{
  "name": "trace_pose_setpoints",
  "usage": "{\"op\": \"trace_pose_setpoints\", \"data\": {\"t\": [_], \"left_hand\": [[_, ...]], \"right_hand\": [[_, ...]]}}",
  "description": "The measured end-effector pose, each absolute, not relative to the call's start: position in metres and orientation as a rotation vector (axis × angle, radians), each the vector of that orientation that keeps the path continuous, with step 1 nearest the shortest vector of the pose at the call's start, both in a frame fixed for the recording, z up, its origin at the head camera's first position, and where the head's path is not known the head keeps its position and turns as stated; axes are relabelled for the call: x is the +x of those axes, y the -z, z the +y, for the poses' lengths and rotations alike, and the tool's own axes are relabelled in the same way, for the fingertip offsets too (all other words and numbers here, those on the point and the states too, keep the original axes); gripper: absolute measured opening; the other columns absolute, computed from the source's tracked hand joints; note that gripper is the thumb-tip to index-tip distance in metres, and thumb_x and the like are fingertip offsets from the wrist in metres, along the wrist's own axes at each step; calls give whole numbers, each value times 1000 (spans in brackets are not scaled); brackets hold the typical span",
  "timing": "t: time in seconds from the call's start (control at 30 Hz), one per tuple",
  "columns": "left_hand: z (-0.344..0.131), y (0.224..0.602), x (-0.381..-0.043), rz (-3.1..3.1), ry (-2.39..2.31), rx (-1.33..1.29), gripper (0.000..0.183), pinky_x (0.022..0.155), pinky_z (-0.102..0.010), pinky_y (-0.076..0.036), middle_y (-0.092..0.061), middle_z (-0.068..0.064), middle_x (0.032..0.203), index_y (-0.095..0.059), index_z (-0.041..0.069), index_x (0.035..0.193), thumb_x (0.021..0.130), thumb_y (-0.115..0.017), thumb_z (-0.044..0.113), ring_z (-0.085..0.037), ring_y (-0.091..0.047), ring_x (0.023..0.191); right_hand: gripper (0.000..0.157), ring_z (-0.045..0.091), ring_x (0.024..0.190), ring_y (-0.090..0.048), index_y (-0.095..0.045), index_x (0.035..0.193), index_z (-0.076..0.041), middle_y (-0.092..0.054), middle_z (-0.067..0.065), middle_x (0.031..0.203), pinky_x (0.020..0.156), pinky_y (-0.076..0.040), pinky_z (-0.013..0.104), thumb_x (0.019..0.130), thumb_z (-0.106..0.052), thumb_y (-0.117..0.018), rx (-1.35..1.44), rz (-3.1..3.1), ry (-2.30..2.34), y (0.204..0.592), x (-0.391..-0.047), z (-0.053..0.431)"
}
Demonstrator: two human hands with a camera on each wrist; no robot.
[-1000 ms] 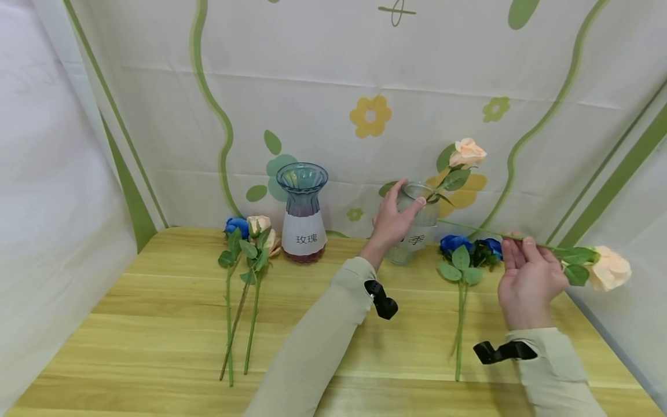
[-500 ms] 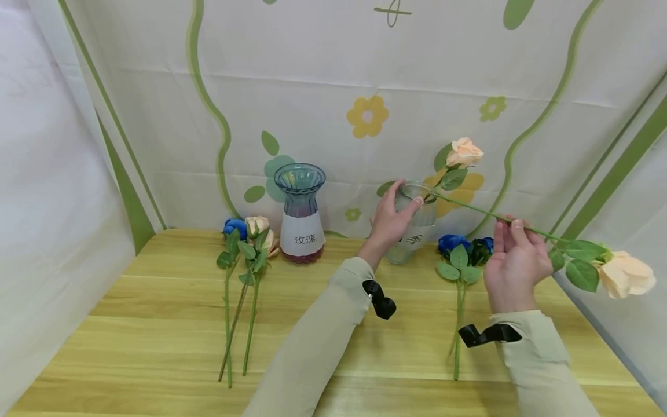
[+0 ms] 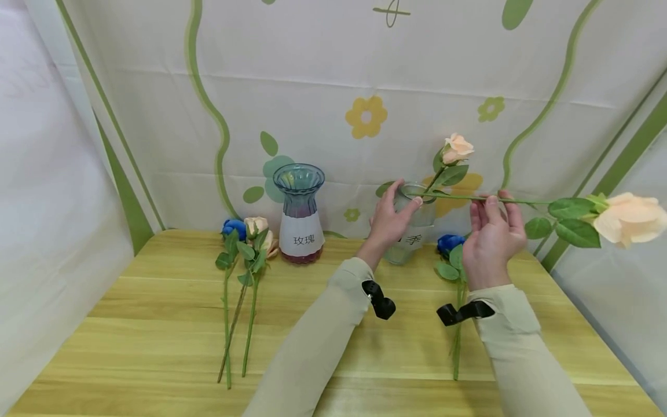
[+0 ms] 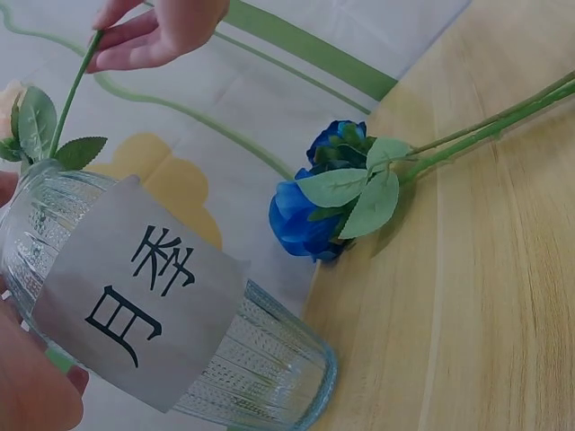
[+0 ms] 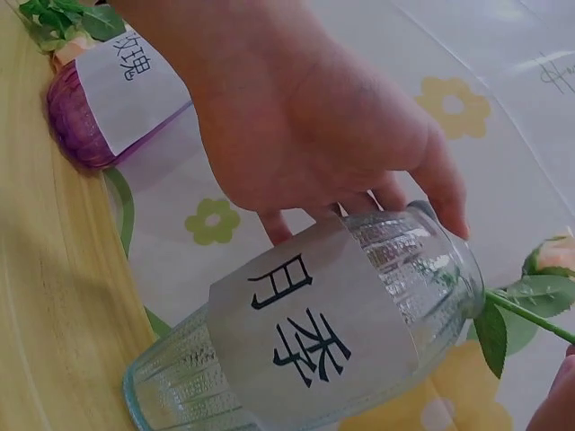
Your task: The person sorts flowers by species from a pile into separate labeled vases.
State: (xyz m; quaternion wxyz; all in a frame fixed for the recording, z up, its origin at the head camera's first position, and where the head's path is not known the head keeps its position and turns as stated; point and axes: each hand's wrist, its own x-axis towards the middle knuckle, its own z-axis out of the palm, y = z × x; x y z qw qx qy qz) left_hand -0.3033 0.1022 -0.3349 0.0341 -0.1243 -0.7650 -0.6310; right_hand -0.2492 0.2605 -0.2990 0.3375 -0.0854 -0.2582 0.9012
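My left hand (image 3: 389, 223) grips a clear ribbed glass vase (image 4: 269, 359) near its rim, fingers behind and thumb in front. A white paper label (image 4: 144, 287) with black characters wraps the vase. One peach rose (image 3: 457, 149) leans in its mouth toward the right. My right hand (image 3: 492, 243) pinches the green stem of a second peach rose (image 3: 627, 220) between thumb and fingers. That stem lies almost level, bloom to the right, its cut end at the vase mouth. Two blue roses (image 4: 310, 211) lie on the table beside the vase, partly behind my right hand in the head view.
A blue-to-purple glass vase (image 3: 302, 202) with its own label stands left of the clear one. Left of that lie a blue rose (image 3: 234, 227) and two peach roses (image 3: 257, 225) with long stems. A patterned cloth (image 3: 292, 104) hangs behind the wooden table (image 3: 156, 324).
My right hand has moved left and upward with the peach rose. Its stem has swung from slanting to nearly level, and its end has reached the vase mouth. The left hand keeps its hold.
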Motion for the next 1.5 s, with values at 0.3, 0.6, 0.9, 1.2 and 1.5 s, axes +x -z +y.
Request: {"op": "trace_pose_setpoints", "data": {"t": [0.3, 0.6, 0.9, 1.2, 1.5], "left_hand": [[104, 336, -304, -2358, 1934, -375, 68, 127, -71, -11, -36, 4, 172, -34, 39, 165, 104, -60, 53, -27, -32, 161], [104, 336, -306, -2332, 1926, -353, 68, 126, -68, -14, -40, 4, 171, -36, 36, 164, 103, -61, 52, -26, -36, 159], [104, 334, -306, -2314, 1922, -352, 68, 125, -67, -16, -42, 2, 169, -38, 33, 164, 102, -63, 48, -26, -37, 158], [103, 335, -306, -2326, 1928, -357, 69, 126, -68, -15, -41, 4, 170, -38, 35, 164, 101, -63, 52, -26, -37, 158], [103, 334, -304, -2329, 1940, -370, 68, 126, -68, -13, -39, 2, 171, -37, 35, 164, 103, -61, 51, -27, -35, 159]], "right_hand": [[22, 22, 77, -74, -77, 115, -4, -73, 13, 95, 73, -63, 28, 93, -5, -79, -224, -835, -2267, 302, -265, 242], [20, 20, 76, -75, -79, 111, 1, -77, 10, 91, 81, -64, 31, 92, -5, -81, -267, -987, -2189, 306, -282, 225], [3, 13, 80, -70, -82, 86, -2, -78, 0, 87, 80, -58, 28, 89, 0, -83, -278, -1075, -2111, 313, -298, 214], [28, 11, 111, -63, -79, 121, -3, -73, 1, 124, 95, -49, 22, 93, -8, -81, -403, -1114, -2248, 327, -295, 213], [34, 11, 97, -67, -75, 128, -4, -75, 1, 114, 89, -48, 25, 94, -6, -80, -407, -1170, -2318, 346, -276, 228]]}}
